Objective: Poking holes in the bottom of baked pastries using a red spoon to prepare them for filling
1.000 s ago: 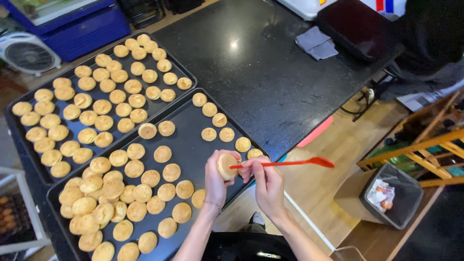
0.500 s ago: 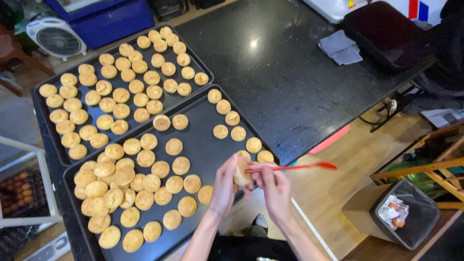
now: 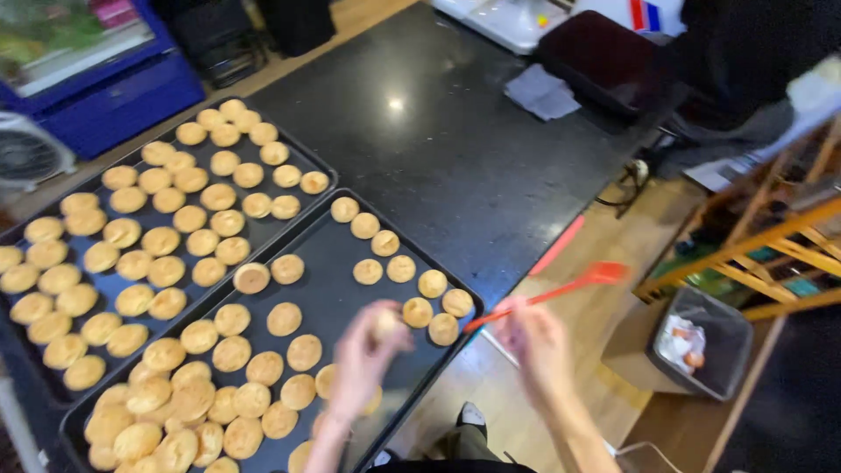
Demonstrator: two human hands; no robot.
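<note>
Change: both hands have drifted apart since half a second ago; the left hand has dropped lower over the near tray and the brush now points up to the right, away from the pastry.
Far tray (image 3: 321, 165): dark baking sheet at left, filled with neat rows of round golden pastries.
Near tray (image 3: 337, 293): second dark sheet, touching the far tray along one long edge; pastries heaped at its lower left end, loosely spaced toward its right end.
Left hand (image 3: 363, 363): blurred, above the near tray's front edge, fingers curled around one pastry.
Pastry (image 3: 385, 322): small, round, pale gold, held at the fingertips of the left hand, raised off the tray.
Right hand (image 3: 536, 343): blurred, just past the tray's right corner, over the wooden floor, pinching the brush handle.
Brush (image 3: 561, 289): thin red handle slanting up to a flat red head at right, well apart from the pastry.
Counter (image 3: 438, 131): black, glossy, beneath both trays.
Bin (image 3: 701, 346): dark, open, on the floor at right, with scraps inside.
</note>
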